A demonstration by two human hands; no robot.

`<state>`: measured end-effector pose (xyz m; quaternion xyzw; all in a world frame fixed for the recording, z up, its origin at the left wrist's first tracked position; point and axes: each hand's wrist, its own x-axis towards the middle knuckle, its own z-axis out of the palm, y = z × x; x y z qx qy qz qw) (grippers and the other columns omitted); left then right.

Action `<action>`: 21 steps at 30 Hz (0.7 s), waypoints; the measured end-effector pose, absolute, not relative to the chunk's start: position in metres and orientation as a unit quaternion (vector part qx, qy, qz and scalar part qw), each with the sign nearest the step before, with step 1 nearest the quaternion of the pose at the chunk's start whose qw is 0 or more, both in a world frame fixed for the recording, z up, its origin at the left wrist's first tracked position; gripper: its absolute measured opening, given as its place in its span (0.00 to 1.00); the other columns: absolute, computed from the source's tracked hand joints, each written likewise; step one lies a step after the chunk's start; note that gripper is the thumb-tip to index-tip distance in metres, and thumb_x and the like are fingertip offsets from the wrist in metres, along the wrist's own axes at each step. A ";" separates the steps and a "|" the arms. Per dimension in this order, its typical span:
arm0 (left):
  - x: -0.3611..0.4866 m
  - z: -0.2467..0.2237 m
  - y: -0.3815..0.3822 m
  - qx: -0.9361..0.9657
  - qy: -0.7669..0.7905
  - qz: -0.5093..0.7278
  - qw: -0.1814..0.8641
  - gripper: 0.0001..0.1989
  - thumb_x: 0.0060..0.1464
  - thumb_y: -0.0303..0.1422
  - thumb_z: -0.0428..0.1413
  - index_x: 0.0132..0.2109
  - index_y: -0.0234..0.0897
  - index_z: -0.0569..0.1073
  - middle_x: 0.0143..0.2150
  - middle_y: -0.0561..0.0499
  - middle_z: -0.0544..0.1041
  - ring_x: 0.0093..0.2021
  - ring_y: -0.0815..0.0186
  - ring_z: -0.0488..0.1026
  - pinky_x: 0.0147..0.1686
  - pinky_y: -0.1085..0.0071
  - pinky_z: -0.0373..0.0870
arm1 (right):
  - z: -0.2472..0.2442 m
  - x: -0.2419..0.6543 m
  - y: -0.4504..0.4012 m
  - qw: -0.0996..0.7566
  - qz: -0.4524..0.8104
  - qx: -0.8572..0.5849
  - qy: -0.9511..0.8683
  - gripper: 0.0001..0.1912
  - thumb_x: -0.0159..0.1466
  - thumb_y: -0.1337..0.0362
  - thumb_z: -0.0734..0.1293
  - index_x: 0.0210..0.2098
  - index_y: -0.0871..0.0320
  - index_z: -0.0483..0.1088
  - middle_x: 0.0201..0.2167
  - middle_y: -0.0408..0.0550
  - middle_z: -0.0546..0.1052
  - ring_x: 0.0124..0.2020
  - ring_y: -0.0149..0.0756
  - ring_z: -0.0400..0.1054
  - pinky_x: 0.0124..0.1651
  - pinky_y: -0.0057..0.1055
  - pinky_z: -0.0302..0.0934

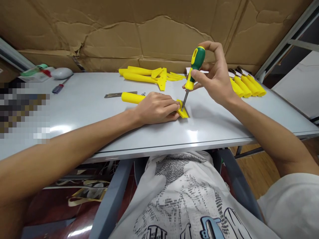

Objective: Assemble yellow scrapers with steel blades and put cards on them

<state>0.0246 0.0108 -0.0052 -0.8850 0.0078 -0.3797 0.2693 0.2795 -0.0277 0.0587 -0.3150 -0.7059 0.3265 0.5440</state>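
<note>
My left hand [159, 109] is closed over a yellow scraper [133, 98] and presses it flat on the table. Its handle sticks out to the left and its wide head to the right, with a dark blade edge showing along the far side. In my right hand [215, 74] is a green and yellow screwdriver [198, 61], gripped by thumb and fingers and held nearly upright. The screwdriver's tip meets the scraper head at a screw. Left of the scraper handle lies a metal blade [121, 94], with a few small screws [144, 94] at its right end.
Several yellow scraper parts [142, 76] lie at the back of the table [139, 136]. Finished-looking yellow scrapers [245, 86] are lined up at the right. A small screwdriver [58, 88] and a white rounded object [61, 73] sit at the left. Cardboard [112, 33] stands behind.
</note>
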 end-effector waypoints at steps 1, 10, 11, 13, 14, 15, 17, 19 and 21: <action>0.024 -0.006 0.011 -0.886 0.004 -0.378 0.268 0.10 0.76 0.33 0.59 0.40 0.39 0.79 0.35 0.52 0.88 0.32 0.65 0.86 0.30 0.70 0.75 | 0.059 0.280 -0.028 0.538 0.313 -0.326 -0.712 0.36 0.60 0.40 0.85 0.59 0.34 0.66 0.56 0.39 0.79 0.51 0.41 0.80 0.41 0.39 0.88; 0.026 -0.010 0.012 -0.878 -0.022 -0.389 0.278 0.12 0.74 0.34 0.58 0.37 0.41 0.76 0.33 0.55 0.87 0.29 0.65 0.86 0.24 0.69 0.70 | 0.060 0.278 -0.032 0.556 0.242 -0.333 -0.722 0.36 0.63 0.45 0.84 0.60 0.40 0.63 0.72 0.41 0.71 0.49 0.37 0.80 0.42 0.39 0.87; 0.025 -0.011 0.013 -0.883 -0.036 -0.378 0.276 0.13 0.74 0.35 0.58 0.37 0.41 0.76 0.33 0.55 0.87 0.29 0.64 0.86 0.24 0.69 0.70 | 0.059 0.277 -0.032 0.564 0.240 -0.325 -0.720 0.36 0.63 0.47 0.85 0.59 0.41 0.63 0.73 0.41 0.70 0.47 0.36 0.80 0.42 0.39 0.87; 0.024 -0.013 0.014 -0.895 -0.071 -0.352 0.265 0.13 0.74 0.37 0.57 0.37 0.42 0.76 0.34 0.54 0.87 0.30 0.64 0.86 0.26 0.68 0.70 | 0.058 0.276 -0.031 0.573 0.241 -0.325 -0.713 0.38 0.62 0.48 0.85 0.60 0.41 0.62 0.72 0.42 0.71 0.44 0.35 0.79 0.43 0.39 0.87; 0.023 -0.014 0.015 -0.899 -0.087 -0.342 0.258 0.13 0.74 0.37 0.57 0.37 0.42 0.76 0.34 0.54 0.88 0.30 0.63 0.86 0.27 0.68 0.71 | 0.057 0.276 -0.030 0.573 0.243 -0.333 -0.709 0.38 0.62 0.47 0.85 0.61 0.41 0.61 0.70 0.42 0.73 0.44 0.35 0.80 0.43 0.39 0.86; 0.023 -0.015 0.016 -0.901 -0.096 -0.340 0.251 0.13 0.73 0.38 0.57 0.37 0.42 0.76 0.35 0.53 0.88 0.30 0.63 0.86 0.27 0.67 0.71 | 0.055 0.276 -0.029 0.571 0.245 -0.342 -0.705 0.39 0.63 0.47 0.84 0.62 0.41 0.61 0.67 0.41 0.75 0.43 0.35 0.81 0.44 0.39 0.86; 0.023 -0.016 0.016 -0.900 -0.092 -0.351 0.242 0.12 0.73 0.37 0.57 0.38 0.42 0.76 0.35 0.53 0.88 0.31 0.62 0.86 0.28 0.67 0.71 | 0.053 0.276 -0.026 0.569 0.249 -0.348 -0.702 0.38 0.64 0.47 0.82 0.65 0.40 0.61 0.64 0.40 0.77 0.42 0.35 0.82 0.46 0.39 0.86; 0.024 -0.015 0.017 -0.899 -0.078 -0.359 0.239 0.12 0.73 0.37 0.57 0.38 0.42 0.75 0.35 0.52 0.88 0.30 0.61 0.85 0.27 0.66 0.70 | 0.052 0.276 -0.027 0.575 0.245 -0.336 -0.704 0.37 0.65 0.49 0.82 0.64 0.40 0.62 0.63 0.40 0.77 0.40 0.34 0.81 0.44 0.38 0.86; 0.025 -0.012 0.019 -0.906 -0.074 -0.346 0.234 0.12 0.74 0.38 0.57 0.37 0.43 0.75 0.35 0.52 0.87 0.30 0.61 0.84 0.26 0.66 0.68 | 0.054 0.275 -0.031 0.584 0.230 -0.324 -0.707 0.36 0.63 0.48 0.83 0.61 0.40 0.63 0.65 0.39 0.76 0.38 0.32 0.79 0.38 0.36 0.83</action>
